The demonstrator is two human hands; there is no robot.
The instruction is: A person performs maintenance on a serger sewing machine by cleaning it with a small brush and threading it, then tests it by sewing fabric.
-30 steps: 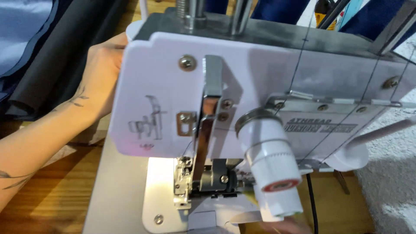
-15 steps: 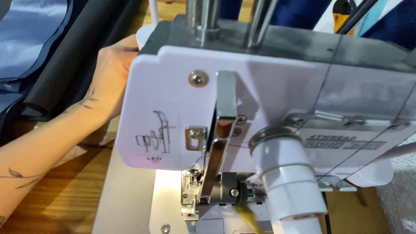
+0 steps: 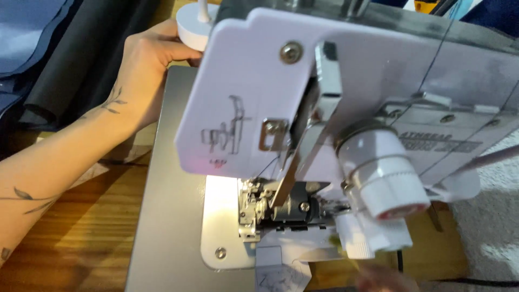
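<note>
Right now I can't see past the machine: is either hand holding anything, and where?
The left hand grips the sewing machine at its far left end. The right hand is blurred; cannot tell.

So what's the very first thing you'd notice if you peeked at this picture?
The big white sewing machine fills the middle and right, with a round white dial sticking out toward the camera. Under it, a lit patch glows around the metal presser foot. At upper left, the left hand, its forearm tattooed with leaves, rests against the machine's back edge.
</note>
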